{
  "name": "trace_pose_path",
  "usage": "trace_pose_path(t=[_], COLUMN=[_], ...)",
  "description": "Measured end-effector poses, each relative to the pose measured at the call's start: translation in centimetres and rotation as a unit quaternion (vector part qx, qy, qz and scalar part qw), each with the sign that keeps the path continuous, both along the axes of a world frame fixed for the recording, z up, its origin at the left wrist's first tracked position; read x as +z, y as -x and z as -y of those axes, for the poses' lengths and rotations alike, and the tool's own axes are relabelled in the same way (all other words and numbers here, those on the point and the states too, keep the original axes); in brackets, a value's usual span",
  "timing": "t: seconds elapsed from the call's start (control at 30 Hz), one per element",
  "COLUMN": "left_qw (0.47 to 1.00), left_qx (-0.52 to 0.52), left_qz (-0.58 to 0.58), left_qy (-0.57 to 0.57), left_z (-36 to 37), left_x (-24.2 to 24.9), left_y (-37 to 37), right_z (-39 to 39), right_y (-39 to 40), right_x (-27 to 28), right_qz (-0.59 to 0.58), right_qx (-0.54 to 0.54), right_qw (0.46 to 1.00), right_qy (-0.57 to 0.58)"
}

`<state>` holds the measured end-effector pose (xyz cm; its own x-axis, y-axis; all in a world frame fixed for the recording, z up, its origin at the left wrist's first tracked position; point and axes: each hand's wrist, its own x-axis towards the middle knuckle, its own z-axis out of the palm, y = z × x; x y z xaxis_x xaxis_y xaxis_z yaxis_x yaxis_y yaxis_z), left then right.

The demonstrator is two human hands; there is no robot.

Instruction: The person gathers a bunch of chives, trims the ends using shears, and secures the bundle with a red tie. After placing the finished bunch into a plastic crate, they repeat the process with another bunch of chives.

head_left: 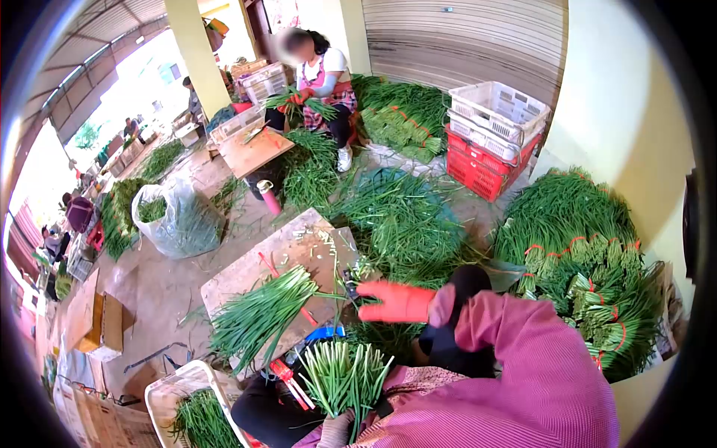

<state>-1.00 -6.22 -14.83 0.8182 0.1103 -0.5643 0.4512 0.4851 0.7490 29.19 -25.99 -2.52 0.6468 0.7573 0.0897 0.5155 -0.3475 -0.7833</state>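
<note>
My left hand [336, 431], in a greyish glove at the bottom of the view, is closed around a bunch of chives [345, 377] with its pale cut ends upward. My right hand [396, 301] wears an orange-red glove. Its fingers are stretched out with a gap between them, beside a small dark object [349, 285] at the board's edge; nothing shows in the hand. Another bundle of chives [263, 310] lies on the wooden board [239, 278], with pale trimmed bits [317, 243] scattered near the board's far end.
A loose heap of chives [411, 220] lies beyond the board. Tied bundles [575, 254] are piled at right, near stacked red and white crates [489, 163]. A white basket [153, 396], a plastic bag [183, 231] and a pink bottle [269, 198] stand around. A co-worker [325, 82] sits behind another board.
</note>
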Motion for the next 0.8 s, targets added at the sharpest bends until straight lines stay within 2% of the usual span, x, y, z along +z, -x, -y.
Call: trace_pose_path(t=[0.03, 0.1, 0.17, 0.2, 0.23, 0.3, 0.33, 0.37, 0.43, 0.47, 0.5, 0.57, 0.67, 0.7, 0.77, 0.8], left_qw=[1.000, 0.999, 0.999, 0.998, 0.998, 0.997, 0.996, 0.996, 0.995, 0.995, 0.994, 0.994, 0.994, 0.994, 0.984, 0.983], left_qx=[0.004, 0.012, 0.016, 0.018, 0.019, 0.024, 0.027, 0.030, 0.036, 0.038, 0.039, 0.042, 0.040, 0.029, 0.040, 0.037], left_qz=[-0.003, -0.008, -0.011, -0.012, -0.011, -0.011, -0.012, -0.012, -0.015, -0.017, -0.020, -0.024, -0.034, -0.041, -0.042, -0.045], left_qy=[0.011, 0.031, 0.046, 0.052, 0.058, 0.073, 0.079, 0.086, 0.091, 0.093, 0.096, 0.097, 0.096, 0.095, 0.170, 0.176], left_z=[0.0, 0.0, 0.1, 0.2, 0.2, 0.2, 0.2, 0.2, 0.0, -0.1, -0.2, -0.5, -0.7, -0.8, -0.3, -0.1], left_x=[0.0, -0.1, 0.0, 0.0, 0.2, 0.3, 0.3, 0.2, 0.0, 0.0, -0.3, -0.8, -0.7, 0.0, 1.6, 2.4], left_y=[0.0, 0.0, 0.0, 0.1, 0.1, 0.0, 0.0, 0.1, 0.0, 0.0, 0.1, 0.1, 0.6, 0.7, 0.6, 0.5], right_z=[-0.8, -2.6, -3.3, -3.8, -3.9, -2.8, -1.7, -1.1, 0.3, 0.9, 1.0, 0.8, -0.8, -1.7, -4.7, -5.6], right_y=[2.2, 4.8, 7.7, 7.5, 7.4, 6.1, 5.6, 5.1, 4.2, 4.9, 5.4, 7.0, 8.9, 8.6, 10.0, 10.3], right_x=[0.0, -6.5, -5.4, -7.1, -7.5, -7.0, -6.2, -2.5, -3.3, -2.0, -3.9, -7.1, -25.5, -11.3, -7.4, -6.6], right_qz=[-0.079, -0.134, -0.144, -0.031, 0.042, 0.111, 0.084, 0.012, -0.035, -0.054, -0.107, -0.150, 0.017, -0.184, -0.388, -0.465], right_qx=[0.066, 0.146, 0.127, 0.107, 0.047, -0.010, -0.031, 0.013, 0.140, 0.164, 0.206, 0.308, 0.392, 0.372, 0.185, 0.190], right_qw=[0.995, 0.980, 0.977, 0.989, 0.974, 0.981, 0.988, 0.959, 0.902, 0.885, 0.858, 0.862, 0.911, 0.879, 0.864, 0.836], right_qy=[0.000, -0.003, 0.097, 0.098, 0.219, 0.156, 0.125, 0.282, 0.407, 0.432, 0.458, 0.373, 0.126, 0.233, 0.263, 0.219])
